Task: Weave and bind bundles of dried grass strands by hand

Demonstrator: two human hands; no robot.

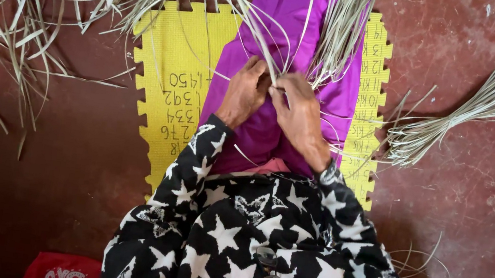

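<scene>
Fingers of both hands, left hand and right hand, pinch closed on thin pale dried grass strands above purple cloth.

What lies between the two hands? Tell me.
In the head view, thin pale dried strips run between the left hand and right hand, pinched by both over purple cloth.

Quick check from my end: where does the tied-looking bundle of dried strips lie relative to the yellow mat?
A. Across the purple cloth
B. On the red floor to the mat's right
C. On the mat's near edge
B: the bundle of dried strips lies on the red floor, right of the yellow mat.
</scene>
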